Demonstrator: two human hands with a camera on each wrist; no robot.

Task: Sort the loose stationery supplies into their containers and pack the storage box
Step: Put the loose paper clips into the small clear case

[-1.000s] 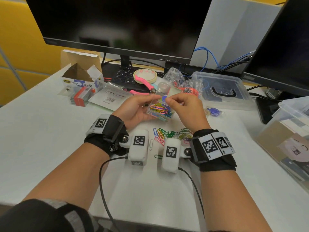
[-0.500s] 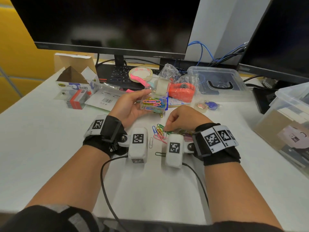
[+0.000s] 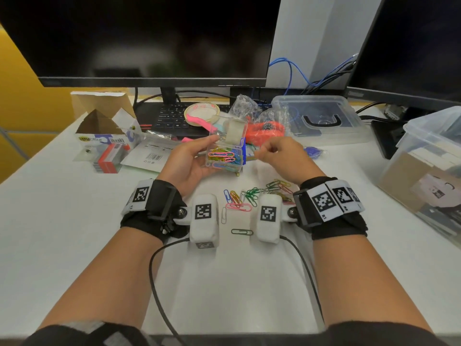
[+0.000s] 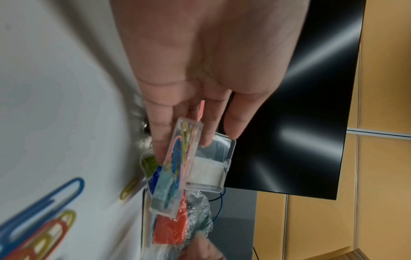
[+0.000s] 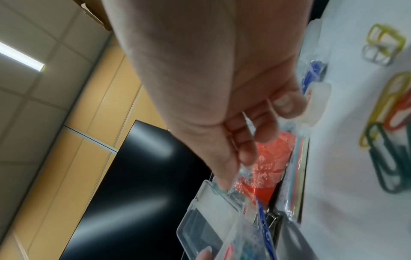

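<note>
My left hand (image 3: 193,158) holds a small clear clip box (image 3: 225,156) with its lid flipped up; it is part full of coloured paper clips. In the left wrist view my fingers (image 4: 164,130) lie along the clip box (image 4: 175,167). My right hand (image 3: 273,149) hovers just right of the box, fingers curled. In the right wrist view its fingertips (image 5: 264,126) pinch a thin pale paper clip (image 5: 248,123) above the open clip box (image 5: 211,219). Several loose paper clips (image 3: 247,196) lie on the white table between my wrists.
A large clear storage box (image 3: 424,171) stands at the right edge, and its lid (image 3: 321,116) lies behind my hands. A tape roll (image 3: 202,112), a bagged orange item (image 3: 265,128), an open cardboard box (image 3: 104,128) and a keyboard (image 3: 172,118) crowd the back.
My right hand has risen from the loose clip pile to beside the open box. My left hand has kept hold of the box, tilting it slightly.
</note>
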